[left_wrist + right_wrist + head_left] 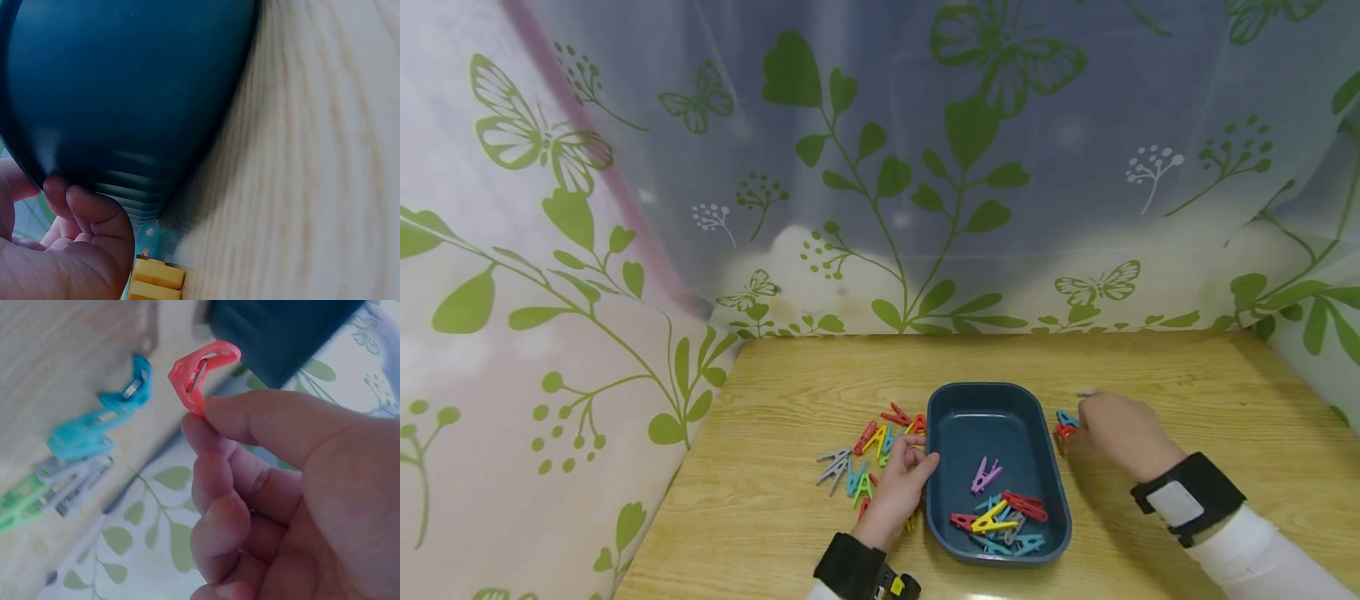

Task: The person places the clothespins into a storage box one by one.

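Note:
A dark blue plastic bin (pixel 988 433) stands on the table, holding several clothespins in red, yellow, blue, grey and purple. My left hand (pixel 895 487) grips its left rim, with curled fingertips against the outer wall in the left wrist view. To the right of the bin, my right hand (pixel 1123 433) pinches a red clothespin (pixel 190 375) by one end between thumb and forefinger. Beyond it in the right wrist view lie a blue clothespin (pixel 134 387), a light blue clothespin (pixel 84 432), a grey clothespin (pixel 72 478) and a green clothespin (pixel 22 503).
Mixed clothespins (pixel 853 467) lie loose left of the bin, partly behind my left hand. A yellow clothespin (pixel 156 281) is near that hand in the left wrist view. The wooden table (pixel 820 375) meets a leaf-and-butterfly patterned curtain (pixel 880 208) at the back and sides.

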Demonstrator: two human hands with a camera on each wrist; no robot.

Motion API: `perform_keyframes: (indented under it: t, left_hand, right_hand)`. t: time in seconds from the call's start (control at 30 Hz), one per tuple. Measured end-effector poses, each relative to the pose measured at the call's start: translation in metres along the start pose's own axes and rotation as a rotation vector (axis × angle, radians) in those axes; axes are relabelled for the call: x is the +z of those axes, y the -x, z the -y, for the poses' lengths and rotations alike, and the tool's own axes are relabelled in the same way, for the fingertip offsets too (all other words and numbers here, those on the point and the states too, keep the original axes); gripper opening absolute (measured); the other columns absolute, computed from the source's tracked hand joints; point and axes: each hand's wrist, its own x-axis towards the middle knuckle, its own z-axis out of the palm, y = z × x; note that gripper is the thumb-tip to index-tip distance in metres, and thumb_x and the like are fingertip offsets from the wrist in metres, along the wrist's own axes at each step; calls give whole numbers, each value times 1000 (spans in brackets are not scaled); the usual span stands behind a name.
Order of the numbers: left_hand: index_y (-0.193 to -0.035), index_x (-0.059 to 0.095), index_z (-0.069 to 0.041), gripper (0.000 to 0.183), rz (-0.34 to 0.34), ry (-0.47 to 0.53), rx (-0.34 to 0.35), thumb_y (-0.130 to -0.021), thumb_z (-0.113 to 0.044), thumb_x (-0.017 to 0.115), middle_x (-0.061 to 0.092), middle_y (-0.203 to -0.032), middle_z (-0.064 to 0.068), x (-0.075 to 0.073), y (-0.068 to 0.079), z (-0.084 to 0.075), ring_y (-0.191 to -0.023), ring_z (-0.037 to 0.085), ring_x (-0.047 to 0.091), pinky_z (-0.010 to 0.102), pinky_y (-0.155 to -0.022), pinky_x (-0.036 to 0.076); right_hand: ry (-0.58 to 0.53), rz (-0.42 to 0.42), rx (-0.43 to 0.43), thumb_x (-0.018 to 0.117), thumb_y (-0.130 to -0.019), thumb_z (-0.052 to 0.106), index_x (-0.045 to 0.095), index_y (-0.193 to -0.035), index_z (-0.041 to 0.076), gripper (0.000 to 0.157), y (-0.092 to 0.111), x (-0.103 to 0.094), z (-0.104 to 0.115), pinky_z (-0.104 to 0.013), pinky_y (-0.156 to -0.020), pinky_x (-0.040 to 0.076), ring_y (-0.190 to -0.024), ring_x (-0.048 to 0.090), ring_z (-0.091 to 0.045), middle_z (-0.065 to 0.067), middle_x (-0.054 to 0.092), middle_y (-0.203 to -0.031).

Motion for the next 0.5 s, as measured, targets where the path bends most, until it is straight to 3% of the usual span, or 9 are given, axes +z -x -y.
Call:
perform_keyframes:
  t: [0.17, 0.33, 0.5]
  left_hand:
    - [-133, 46, -7, 32, 0, 1, -9, -106, -19, 57, 52, -86, 1, 0, -1, 1, -71, 15, 51, 27, -64, 41]
    - [-133, 45, -6, 32, 4, 0, -6, -107, -19, 57, 52, -86, 1, -1, -2, 1, -70, 15, 50, 26, -64, 41]
    - [-134, 45, -5, 33, 2, -1, 3, -107, -18, 56, 51, -85, 0, 0, -1, 0, -71, 15, 49, 27, -64, 40]
  right_hand:
    - [35, -86, -17, 79, -87, 9, 52, -64, 15, 36, 5, -13, 2, -29, -50, 32, -54, 41, -11, 0, 47, -67]
    - [71, -163, -65, 83, -84, 12, 65, -74, 10, 21, 9, -29, 13, -32, -51, 44, -56, 50, -11, -2, 55, -73]
    - [77, -211, -120, 85, -82, 14, 69, -78, 10, 18, 14, -38, 37, -31, -52, 46, -57, 50, -8, 0, 57, -75]
